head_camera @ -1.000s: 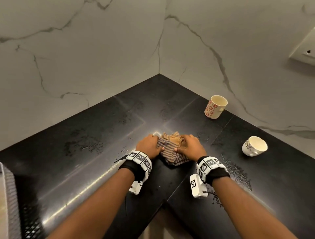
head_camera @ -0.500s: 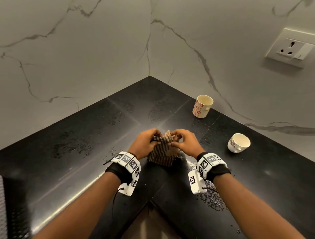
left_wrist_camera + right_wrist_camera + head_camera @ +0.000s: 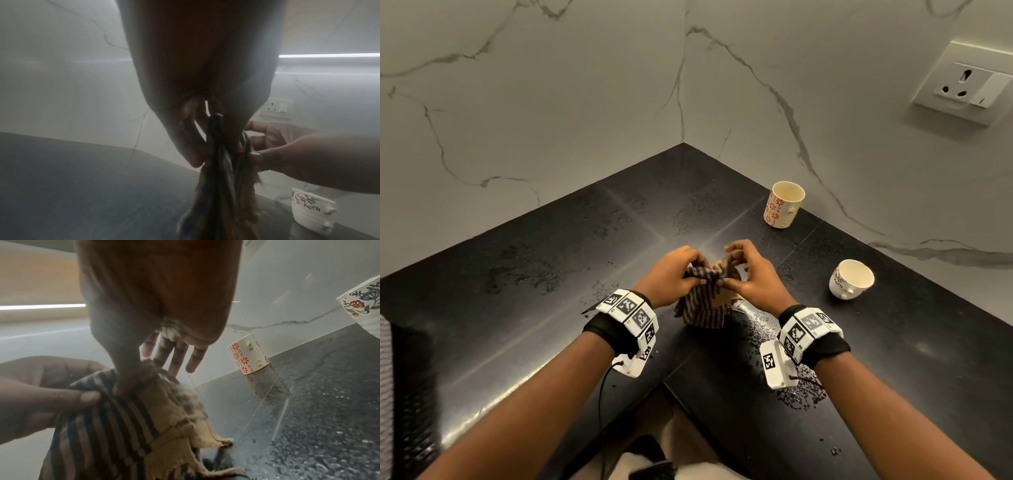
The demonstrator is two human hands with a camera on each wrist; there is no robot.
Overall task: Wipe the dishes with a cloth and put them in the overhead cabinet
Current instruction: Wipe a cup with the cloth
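Observation:
A striped brown and dark cloth (image 3: 705,301) hangs bunched between both hands above the black counter (image 3: 517,274). My left hand (image 3: 674,270) pinches its top edge (image 3: 216,129) between thumb and fingers. My right hand (image 3: 743,270) pinches the same edge (image 3: 131,386) with thumb and forefinger, its other fingers (image 3: 176,356) spread. A tall cup with red flowers (image 3: 784,205) stands by the right wall. A wide white cup with a floral print (image 3: 851,279) (image 3: 312,209) stands to the right of my hands. The overhead cabinet is out of view.
Two marble walls meet in a corner (image 3: 683,102) behind the counter. A wall socket (image 3: 965,87) sits on the upper right wall. Water drops (image 3: 767,318) lie on the counter near my right wrist. A light strip (image 3: 329,55) glows above.
Both hands have lifted the cloth off the counter and now hold it by its top edge. The head view has tilted up, bringing the wall socket into sight.

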